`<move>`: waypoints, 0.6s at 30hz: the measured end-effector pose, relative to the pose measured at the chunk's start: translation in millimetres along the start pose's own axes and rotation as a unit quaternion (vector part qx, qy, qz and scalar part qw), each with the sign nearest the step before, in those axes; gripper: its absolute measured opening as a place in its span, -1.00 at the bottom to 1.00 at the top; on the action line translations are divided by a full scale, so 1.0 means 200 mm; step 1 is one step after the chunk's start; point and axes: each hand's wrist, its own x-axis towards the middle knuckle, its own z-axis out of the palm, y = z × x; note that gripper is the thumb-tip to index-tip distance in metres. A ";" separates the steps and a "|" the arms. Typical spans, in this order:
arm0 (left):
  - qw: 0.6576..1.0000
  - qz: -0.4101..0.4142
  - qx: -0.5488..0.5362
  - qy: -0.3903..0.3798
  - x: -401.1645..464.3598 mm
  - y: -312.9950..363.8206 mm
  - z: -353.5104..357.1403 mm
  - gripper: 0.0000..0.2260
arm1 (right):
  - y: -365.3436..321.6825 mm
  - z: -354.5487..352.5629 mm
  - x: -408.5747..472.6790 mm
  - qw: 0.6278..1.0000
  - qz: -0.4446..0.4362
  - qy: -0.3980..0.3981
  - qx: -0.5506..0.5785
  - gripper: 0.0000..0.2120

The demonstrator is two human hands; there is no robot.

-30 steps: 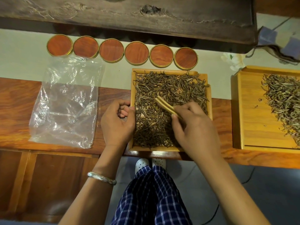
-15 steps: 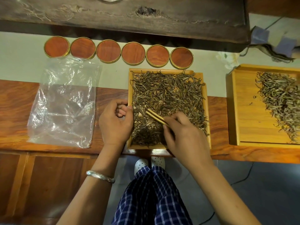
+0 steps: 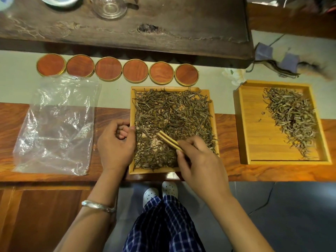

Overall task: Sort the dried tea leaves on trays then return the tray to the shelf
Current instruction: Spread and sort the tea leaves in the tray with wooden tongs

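Here, on the wooden counter (image 3: 225, 171), the right hand (image 3: 201, 166) pinches tweezers (image 3: 168, 140); the left hand (image 3: 116, 144) curls loosely.

tray (image 3: 216, 124): pale smooth wood | bag (image 3: 54, 128): glossy clear plastic | table (image 3: 109, 113): polished wood

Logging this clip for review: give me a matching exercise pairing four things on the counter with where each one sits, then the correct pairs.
Things:
1. plastic bag
2. wooden tongs
3. round wooden lids
4. half-filled tray

Places:
A. in a row behind the full tray
B. far right on the counter
C. in the right hand
D. flat, beside the left hand

Pairs: 1-D, 2-C, 3-A, 4-B
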 end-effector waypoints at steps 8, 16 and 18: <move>1.000 -0.009 0.002 0.002 0.01 -0.04 0.01 -0.93 | 0.05 0.01 -0.04 0.999 0.019 -0.009 -0.025 -0.79; 1.000 -0.001 0.012 0.006 0.00 -0.02 0.01 -0.90 | 0.06 0.02 -0.05 0.999 0.005 0.020 0.026 -0.76; 1.000 -0.001 0.012 0.005 0.00 -0.02 0.01 -0.88 | 0.04 0.03 -0.06 1.000 -0.003 0.005 0.025 -0.76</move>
